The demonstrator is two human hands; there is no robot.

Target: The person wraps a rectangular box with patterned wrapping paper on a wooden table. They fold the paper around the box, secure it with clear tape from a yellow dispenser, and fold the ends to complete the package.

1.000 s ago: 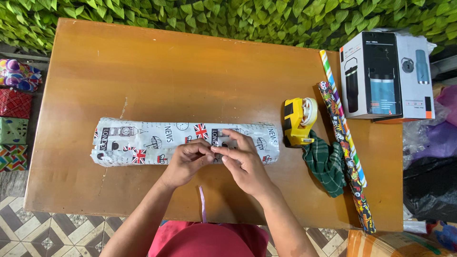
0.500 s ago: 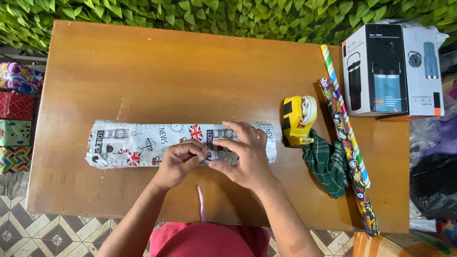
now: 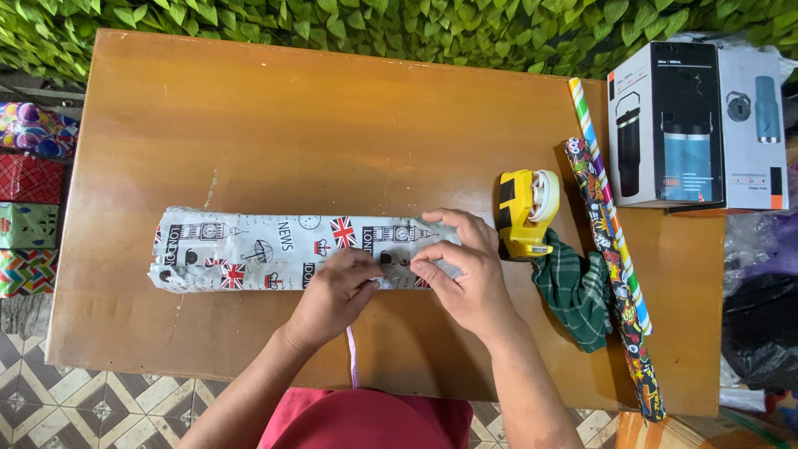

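Wrapped parcel (image 3: pixel 274 249): long, flat bundle in white paper w/ black print and small flag motifs; lies left-right across middle of table, nearer the near edge.
Table (image 3: pixel 291 125): brown wood, scuffed; far half bare.
Left hand (image 3: pixel 332 295): on parcel's near edge, right of centre; fingers curled together, tips pinching at the paper seam. Not wrapped round the parcel.
Right hand (image 3: pixel 465 270): flat on parcel's right end, fingers spread a little, thumb and forefinger meeting the left hand's tips at the seam.
Seam detail: prob. a strip of clear tape under the fingertips; too small to confirm.
Tape dispenser (image 3: pixel 525 212): yellow and black, white roll; just beside right hand, to its right.
Green cloth (image 3: pixel 573 291): checked, crumpled; touching near side of dispenser.
Paper rolls (image 3: pixel 611 249): two, one striped, one comic-print; side by side, right of cloth, running far to near.
Boxes (image 3: pixel 694 125): two cartons w/ flask pictures, far right corner.
Purple ribbon (image 3: pixel 352 349): thin strip hanging at near edge, between the forearms.
Handling note: seems best to keep right palm pressing the fold flat, smooth outward from the seam w/ left fingertips, hold paper taut so no wrinkle or gap sets.
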